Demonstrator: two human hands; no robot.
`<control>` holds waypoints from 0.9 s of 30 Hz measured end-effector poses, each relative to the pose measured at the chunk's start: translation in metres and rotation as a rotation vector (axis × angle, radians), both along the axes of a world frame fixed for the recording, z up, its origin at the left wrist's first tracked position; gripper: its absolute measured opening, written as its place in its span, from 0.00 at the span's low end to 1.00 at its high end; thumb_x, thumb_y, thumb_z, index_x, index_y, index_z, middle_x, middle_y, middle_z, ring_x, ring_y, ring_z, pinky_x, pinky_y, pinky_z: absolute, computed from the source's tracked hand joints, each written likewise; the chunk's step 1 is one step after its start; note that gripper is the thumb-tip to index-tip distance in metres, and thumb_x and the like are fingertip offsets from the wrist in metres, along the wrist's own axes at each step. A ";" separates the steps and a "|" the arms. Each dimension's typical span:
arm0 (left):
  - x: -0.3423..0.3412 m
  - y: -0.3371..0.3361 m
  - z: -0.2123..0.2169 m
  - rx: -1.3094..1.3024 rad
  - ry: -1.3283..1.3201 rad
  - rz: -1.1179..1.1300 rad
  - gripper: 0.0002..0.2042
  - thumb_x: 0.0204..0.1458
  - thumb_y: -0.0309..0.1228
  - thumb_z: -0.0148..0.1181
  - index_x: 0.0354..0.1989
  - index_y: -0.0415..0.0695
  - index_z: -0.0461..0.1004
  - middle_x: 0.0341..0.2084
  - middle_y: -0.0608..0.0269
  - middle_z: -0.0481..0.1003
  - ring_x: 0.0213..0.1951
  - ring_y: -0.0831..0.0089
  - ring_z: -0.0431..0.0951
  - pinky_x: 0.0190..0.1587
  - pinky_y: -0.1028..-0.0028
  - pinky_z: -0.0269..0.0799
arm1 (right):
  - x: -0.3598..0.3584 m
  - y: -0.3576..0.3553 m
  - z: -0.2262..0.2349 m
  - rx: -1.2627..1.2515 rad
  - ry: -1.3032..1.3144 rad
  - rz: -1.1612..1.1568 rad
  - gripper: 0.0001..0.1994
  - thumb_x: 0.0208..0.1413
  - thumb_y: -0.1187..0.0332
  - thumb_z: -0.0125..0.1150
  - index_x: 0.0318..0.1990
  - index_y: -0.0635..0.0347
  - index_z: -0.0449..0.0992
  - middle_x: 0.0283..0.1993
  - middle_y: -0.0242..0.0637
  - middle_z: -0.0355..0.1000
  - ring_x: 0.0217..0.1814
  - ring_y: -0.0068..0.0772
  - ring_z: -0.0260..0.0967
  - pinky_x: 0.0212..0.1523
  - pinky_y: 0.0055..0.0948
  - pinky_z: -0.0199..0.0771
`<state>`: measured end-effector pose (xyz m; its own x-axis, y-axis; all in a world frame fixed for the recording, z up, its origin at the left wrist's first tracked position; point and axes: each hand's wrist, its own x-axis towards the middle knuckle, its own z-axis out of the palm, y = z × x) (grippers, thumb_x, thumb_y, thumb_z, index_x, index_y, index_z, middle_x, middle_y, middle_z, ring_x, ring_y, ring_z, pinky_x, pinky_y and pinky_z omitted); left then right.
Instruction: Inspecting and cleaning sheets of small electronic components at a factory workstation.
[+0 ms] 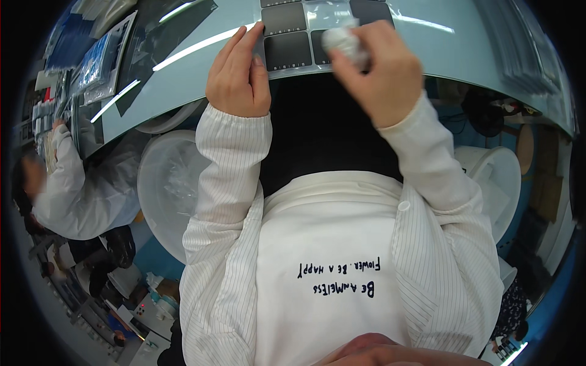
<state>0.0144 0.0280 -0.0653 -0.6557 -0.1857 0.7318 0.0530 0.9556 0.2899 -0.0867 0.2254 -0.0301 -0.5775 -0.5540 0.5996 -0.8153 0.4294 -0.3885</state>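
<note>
Right hand (378,70) clutches white wipe (345,43) over dark-tile tray (287,58); left hand (239,76) flat, steadying tray

Place: a clean assembly workshop, electronics-factory style.
Clothing: white pinstriped smock (226,201) on the wearer; a co-worker (73,189), well left of the fingers (241,52), wears the same kind.
Worktop: pale glossy worktop (183,67) with strip-light glare, curving under the fingers.
Parts: dark square panels (287,49) in rows on a sheet, touching the fingers; a white wipe (343,41) held over them.
Supplies: clear bagged packs (97,61) stacked far left of the fingers.
Seating: round white stools (162,189) below the worktop edge.
Background: shelving and small equipment at the lower left, too blurred to tell apart.
</note>
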 end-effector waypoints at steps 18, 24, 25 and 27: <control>0.000 0.001 0.000 -0.040 0.026 0.012 0.20 0.46 0.19 0.51 0.50 0.40 0.75 0.38 0.47 0.79 0.45 0.52 0.78 0.49 0.63 0.74 | -0.011 -0.008 0.004 0.009 -0.050 -0.066 0.16 0.47 0.60 0.68 0.38 0.62 0.76 0.29 0.37 0.71 0.21 0.31 0.67 0.23 0.28 0.67; 0.003 0.001 0.001 -0.036 0.024 0.003 0.21 0.44 0.18 0.51 0.50 0.39 0.74 0.37 0.48 0.79 0.45 0.53 0.78 0.50 0.62 0.73 | 0.023 -0.062 0.006 0.012 -0.078 0.184 0.15 0.46 0.60 0.67 0.37 0.61 0.75 0.32 0.38 0.71 0.27 0.40 0.74 0.27 0.30 0.74; 0.004 0.002 0.002 -0.045 0.006 0.008 0.21 0.44 0.18 0.50 0.50 0.39 0.74 0.38 0.48 0.79 0.46 0.53 0.78 0.51 0.62 0.72 | 0.017 -0.054 0.009 0.057 -0.138 0.137 0.14 0.46 0.61 0.67 0.36 0.61 0.75 0.31 0.39 0.71 0.27 0.39 0.74 0.27 0.30 0.73; 0.002 0.002 -0.002 -0.059 0.019 0.026 0.21 0.44 0.18 0.51 0.50 0.38 0.74 0.38 0.48 0.79 0.46 0.53 0.78 0.51 0.62 0.72 | -0.006 -0.028 0.007 0.069 -0.072 0.028 0.15 0.47 0.60 0.68 0.36 0.60 0.75 0.29 0.36 0.71 0.24 0.32 0.71 0.25 0.27 0.70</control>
